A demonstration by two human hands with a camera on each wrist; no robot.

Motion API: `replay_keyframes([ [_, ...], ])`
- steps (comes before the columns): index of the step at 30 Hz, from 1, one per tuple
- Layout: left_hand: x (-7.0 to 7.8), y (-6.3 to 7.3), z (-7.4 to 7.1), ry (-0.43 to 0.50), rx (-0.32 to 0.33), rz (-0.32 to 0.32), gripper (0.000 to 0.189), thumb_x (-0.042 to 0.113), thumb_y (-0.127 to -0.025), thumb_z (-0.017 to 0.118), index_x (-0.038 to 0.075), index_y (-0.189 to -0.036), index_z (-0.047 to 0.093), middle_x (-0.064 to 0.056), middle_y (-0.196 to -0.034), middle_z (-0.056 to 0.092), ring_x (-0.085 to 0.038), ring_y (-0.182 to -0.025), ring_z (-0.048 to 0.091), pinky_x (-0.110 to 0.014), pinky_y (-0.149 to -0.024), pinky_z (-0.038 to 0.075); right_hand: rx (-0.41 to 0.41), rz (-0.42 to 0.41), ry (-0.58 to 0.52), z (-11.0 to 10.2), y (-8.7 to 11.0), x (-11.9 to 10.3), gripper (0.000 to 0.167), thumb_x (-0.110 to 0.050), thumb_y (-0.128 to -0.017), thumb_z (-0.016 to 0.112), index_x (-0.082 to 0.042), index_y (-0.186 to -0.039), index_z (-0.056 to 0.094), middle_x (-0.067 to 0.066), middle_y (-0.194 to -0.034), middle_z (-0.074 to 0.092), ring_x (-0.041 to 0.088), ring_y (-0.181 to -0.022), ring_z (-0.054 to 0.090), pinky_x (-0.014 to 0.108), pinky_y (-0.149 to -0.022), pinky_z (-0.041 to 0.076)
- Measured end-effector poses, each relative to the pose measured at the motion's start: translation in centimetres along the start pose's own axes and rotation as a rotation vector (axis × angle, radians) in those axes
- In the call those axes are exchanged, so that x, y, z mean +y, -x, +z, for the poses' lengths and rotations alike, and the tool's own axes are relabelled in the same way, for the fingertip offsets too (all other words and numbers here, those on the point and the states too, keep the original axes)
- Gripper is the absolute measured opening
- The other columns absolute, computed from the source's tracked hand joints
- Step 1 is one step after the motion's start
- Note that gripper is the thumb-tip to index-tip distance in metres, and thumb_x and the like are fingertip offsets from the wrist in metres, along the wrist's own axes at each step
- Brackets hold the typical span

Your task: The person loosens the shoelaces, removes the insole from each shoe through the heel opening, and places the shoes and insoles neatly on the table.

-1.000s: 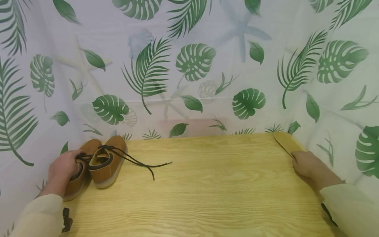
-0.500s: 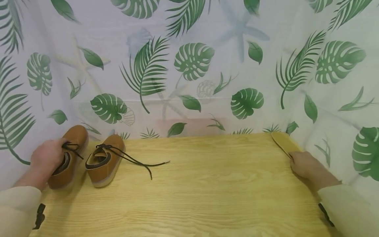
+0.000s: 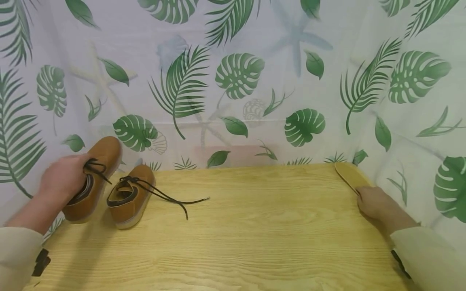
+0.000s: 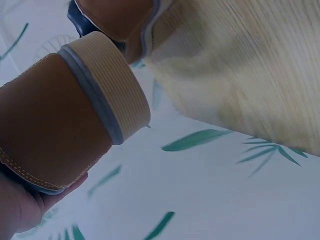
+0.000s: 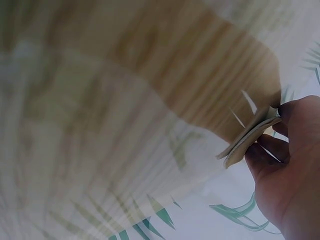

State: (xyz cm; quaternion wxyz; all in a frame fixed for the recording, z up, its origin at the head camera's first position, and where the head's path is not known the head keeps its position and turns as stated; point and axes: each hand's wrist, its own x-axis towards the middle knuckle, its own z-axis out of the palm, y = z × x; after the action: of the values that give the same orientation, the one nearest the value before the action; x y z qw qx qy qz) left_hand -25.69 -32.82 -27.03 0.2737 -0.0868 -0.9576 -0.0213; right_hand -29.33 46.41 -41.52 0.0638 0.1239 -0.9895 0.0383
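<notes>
At the left of the head view my left hand (image 3: pixel 62 176) grips a brown lace-up shoe (image 3: pixel 105 155) by its collar. That shoe is off the table, toe up and away, its black laces hanging. In the left wrist view the heel of the held shoe (image 4: pixel 55 120) faces the camera. The matching shoe (image 3: pixel 129 211) stands on the table just right of it, with long laces trailing rightward. Far right, my right hand (image 3: pixel 378 205) pinches the near end of a thin tan insole (image 3: pixel 351 176). Two thin layers of insole (image 5: pixel 245 145) show between thumb and fingers in the right wrist view.
A light wood-grain table (image 3: pixel 255 226) spreads between the hands. White cloth with a green leaf print (image 3: pixel 233 101) walls in its back and both sides. The insole lies close to the right cloth wall.
My left hand has lifted its shoe off the table, first out to the left, then up and slightly back rightward. The right hand, the insole and the other shoe have stayed put.
</notes>
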Motion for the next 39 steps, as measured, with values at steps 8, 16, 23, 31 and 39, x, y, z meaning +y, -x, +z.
replay_keyframes([
  [8,4.0,-0.5,0.2,0.045,0.094,0.111,0.039,-0.012,-0.083,0.049,0.003,-0.114,0.067,-0.027,-0.106,0.069,-0.050,-0.090,0.065,-0.062,-0.071,0.051,-0.009,0.003,-0.009,0.2,0.0,0.4,0.026,-0.002,-0.091,0.045,0.013,-0.109,0.058,0.035,-0.105,0.064,0.058,-0.098,0.060,0.063,-0.088,0.048],
  [16,7.9,-0.6,0.0,0.084,-0.035,0.139,0.043,-0.009,-0.084,0.050,0.004,-0.120,0.068,-0.025,-0.105,0.072,-0.049,-0.093,0.066,-0.060,-0.075,0.053,-0.001,-0.006,-0.011,0.0,-0.1,0.0,0.020,-0.002,-0.091,0.046,0.009,-0.102,0.059,0.032,-0.098,0.065,0.056,-0.094,0.061,0.062,-0.085,0.049],
  [23,11.1,-0.5,0.2,0.116,-0.135,0.189,0.037,-0.008,-0.089,0.049,0.005,-0.118,0.069,-0.021,-0.099,0.073,-0.043,-0.091,0.069,-0.056,-0.075,0.055,0.002,-0.005,0.000,-0.2,-0.1,-0.2,0.023,-0.002,-0.091,0.046,0.012,-0.105,0.058,0.034,-0.100,0.065,0.057,-0.096,0.061,0.062,-0.086,0.049],
  [31,13.5,0.0,1.3,0.172,-0.169,0.204,0.040,-0.009,-0.087,0.050,0.007,-0.118,0.071,-0.016,-0.096,0.073,-0.037,-0.091,0.069,-0.051,-0.074,0.057,0.019,-0.002,0.003,-0.1,-0.1,-0.1,0.020,-0.002,-0.090,0.047,0.010,-0.100,0.059,0.033,-0.099,0.065,0.057,-0.094,0.061,0.062,-0.085,0.050],
  [39,15.2,0.4,2.1,0.201,-0.211,0.217,0.036,-0.009,-0.089,0.052,0.008,-0.114,0.072,-0.011,-0.095,0.075,-0.034,-0.087,0.070,-0.047,-0.069,0.057,0.024,0.009,-0.027,0.1,0.0,0.1,0.020,-0.005,-0.092,0.050,0.010,-0.103,0.058,0.033,-0.101,0.065,0.057,-0.096,0.061,0.063,-0.086,0.048],
])
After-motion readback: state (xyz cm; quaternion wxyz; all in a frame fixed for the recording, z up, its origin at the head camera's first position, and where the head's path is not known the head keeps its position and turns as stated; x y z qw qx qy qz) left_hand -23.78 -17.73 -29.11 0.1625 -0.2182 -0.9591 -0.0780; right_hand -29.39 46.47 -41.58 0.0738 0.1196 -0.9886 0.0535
